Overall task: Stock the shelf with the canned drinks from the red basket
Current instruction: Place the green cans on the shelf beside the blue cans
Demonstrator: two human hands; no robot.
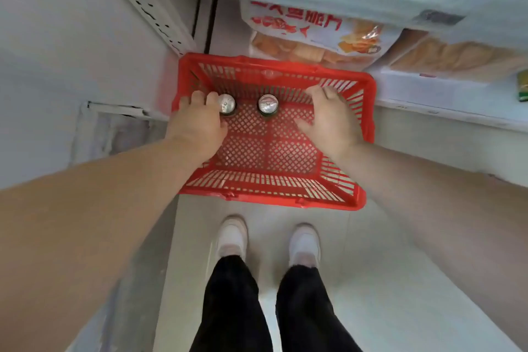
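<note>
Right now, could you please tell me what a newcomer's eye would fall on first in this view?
The red basket stands out on the pale floor at centre, before the low shelf. Inside, at far left, stand two silver-topped cans: the left hand reaches the left can, the right can stands free, and the right hand spreads open over the basket's right side. Snack bags lie on the shelf behind.

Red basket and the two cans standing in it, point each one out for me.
red basket [369, 117]: head view, on its right rim.
left can [227, 103]: head view, on its silver top.
right can [268, 103]: head view, on its silver top.
</note>
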